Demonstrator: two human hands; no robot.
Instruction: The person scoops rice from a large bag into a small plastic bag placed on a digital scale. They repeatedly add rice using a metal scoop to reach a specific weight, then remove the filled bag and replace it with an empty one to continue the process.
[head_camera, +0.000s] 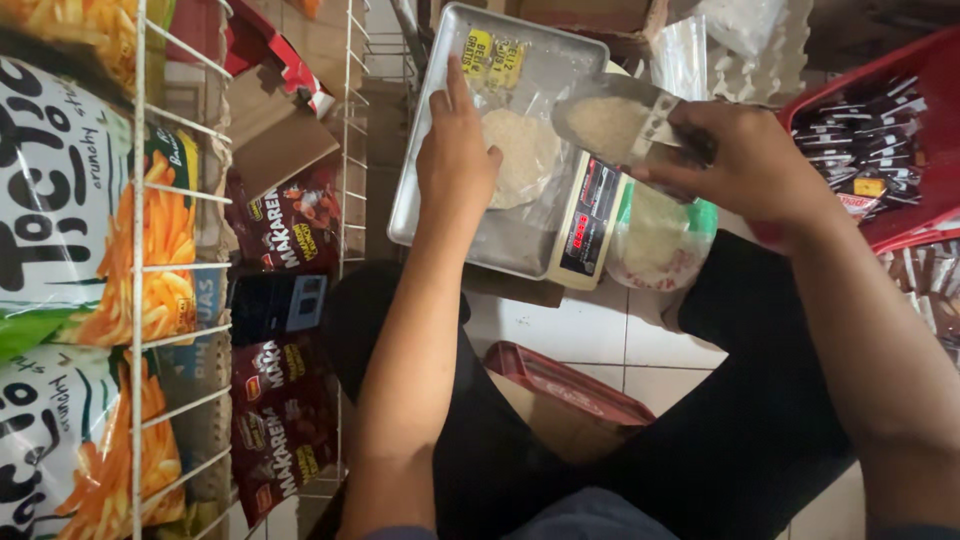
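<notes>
Two hands over a scale tray (440, 215), left hand (456, 160) flat on clear rice bag (520, 155) (grip apart), right hand (745, 165) grip clamped on metal scoop (615, 125)

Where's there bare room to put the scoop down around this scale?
The near left corner of the metal scale tray, beside the left hand, is bare. White floor tiles between the knees, bordered by the flat red box, are free. The tray's middle holds the clear bag of rice under the metal scoop in the right hand; the red basket is packed.
</notes>
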